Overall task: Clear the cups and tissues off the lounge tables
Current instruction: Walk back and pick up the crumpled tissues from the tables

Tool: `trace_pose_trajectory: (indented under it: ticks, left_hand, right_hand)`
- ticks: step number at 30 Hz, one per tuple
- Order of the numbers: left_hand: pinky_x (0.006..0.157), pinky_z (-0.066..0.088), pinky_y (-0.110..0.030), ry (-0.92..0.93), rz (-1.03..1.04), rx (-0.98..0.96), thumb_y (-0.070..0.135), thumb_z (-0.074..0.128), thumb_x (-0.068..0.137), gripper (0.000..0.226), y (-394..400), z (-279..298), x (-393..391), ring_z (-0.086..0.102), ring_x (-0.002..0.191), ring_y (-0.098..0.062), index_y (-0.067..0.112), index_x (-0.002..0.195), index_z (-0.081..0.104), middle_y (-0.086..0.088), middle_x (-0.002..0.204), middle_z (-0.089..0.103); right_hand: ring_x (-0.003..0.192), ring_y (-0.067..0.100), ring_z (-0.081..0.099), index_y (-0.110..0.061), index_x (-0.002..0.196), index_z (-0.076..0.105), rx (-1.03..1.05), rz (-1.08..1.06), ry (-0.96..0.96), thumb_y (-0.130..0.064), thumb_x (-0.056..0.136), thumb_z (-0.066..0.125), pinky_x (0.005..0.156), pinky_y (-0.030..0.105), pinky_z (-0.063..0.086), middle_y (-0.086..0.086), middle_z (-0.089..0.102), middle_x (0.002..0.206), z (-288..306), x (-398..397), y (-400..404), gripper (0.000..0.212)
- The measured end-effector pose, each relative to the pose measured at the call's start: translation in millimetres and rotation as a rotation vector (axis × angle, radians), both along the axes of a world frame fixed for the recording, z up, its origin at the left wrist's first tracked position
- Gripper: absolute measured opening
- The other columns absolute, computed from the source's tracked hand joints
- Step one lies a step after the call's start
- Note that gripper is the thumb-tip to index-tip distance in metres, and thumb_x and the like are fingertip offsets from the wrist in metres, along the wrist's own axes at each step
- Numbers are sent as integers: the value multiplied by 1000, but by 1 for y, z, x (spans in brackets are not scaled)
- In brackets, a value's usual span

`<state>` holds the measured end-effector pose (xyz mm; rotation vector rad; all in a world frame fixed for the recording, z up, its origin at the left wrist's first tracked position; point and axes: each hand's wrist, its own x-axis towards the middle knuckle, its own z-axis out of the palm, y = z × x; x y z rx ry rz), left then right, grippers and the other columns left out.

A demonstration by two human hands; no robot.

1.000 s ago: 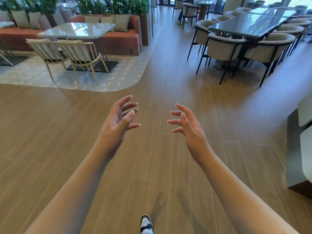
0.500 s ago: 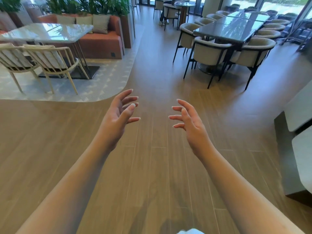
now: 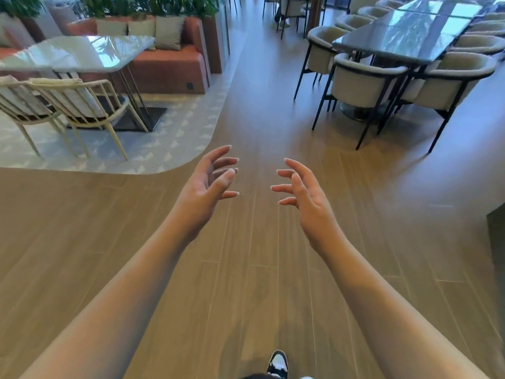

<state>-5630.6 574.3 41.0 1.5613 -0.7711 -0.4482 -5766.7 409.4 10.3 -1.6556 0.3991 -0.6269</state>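
Wood-plank floor [image 3: 254, 269]; orange sofa [image 3: 169, 64] left; dark dining table [image 3: 404, 36] with cream chairs right.

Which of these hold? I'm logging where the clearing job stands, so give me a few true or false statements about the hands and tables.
1. Both hands are empty. True: the left hand and right hand have loose, spread fingers and hold nothing.
2. The right hand carries a cup. False: it holds nothing.
3. A pale table stands to the left, in front of an orange sofa.
True.
4. The hands rest on the dark table. False: they hang in the air above the wooden floor.
5. A shoe shows at the bottom edge. True.
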Motion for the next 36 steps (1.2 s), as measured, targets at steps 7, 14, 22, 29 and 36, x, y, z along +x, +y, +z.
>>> trace_pose_trajectory:
  ticks: [7, 14, 22, 29, 36]
  left_hand:
    - [99, 59, -44, 8, 43, 27, 60, 55, 80, 69, -72, -3, 76, 58, 130, -9, 37, 144, 43, 4, 141, 57]
    - [98, 59, -43, 49, 53, 2, 59, 56, 81, 65, -142, -32, 187, 58, 128, -7, 39, 142, 44, 5, 140, 57]
    - [96, 57, -31, 23, -123, -1, 51, 57, 91, 53, -220, -44, 347, 55, 132, -7, 52, 142, 43, 18, 136, 59]
    - [91, 59, -30, 11, -162, -21, 50, 58, 91, 49, -307, -42, 453, 57, 131, -9, 56, 139, 47, 19, 133, 61]
    - [91, 60, -33, 29, -130, -21, 54, 57, 89, 53, -410, -44, 537, 57, 131, -11, 48, 141, 45, 9, 139, 59]
  right_hand:
    - [107, 9, 67, -41, 137, 46, 7, 40, 14, -45, 104, 37, 84, 26, 56, -15, 60, 126, -2, 84, -68, 34]
    - [108, 8, 67, -44, 137, 46, 2, 35, 61, -45, 105, 37, 85, 23, 56, -24, 61, 122, -28, 193, -139, 33]
    - [108, 9, 66, -48, 133, 47, -15, -14, 85, -48, 103, 38, 84, 24, 56, -21, 60, 124, -32, 341, -219, 31]
    - [107, 8, 66, -42, 135, 46, -28, -77, 83, -45, 105, 37, 84, 26, 57, -17, 59, 125, -23, 436, -299, 32]
    - [107, 7, 66, -39, 139, 46, -8, -112, 73, -48, 105, 36, 84, 24, 57, -24, 60, 122, -33, 525, -409, 37]
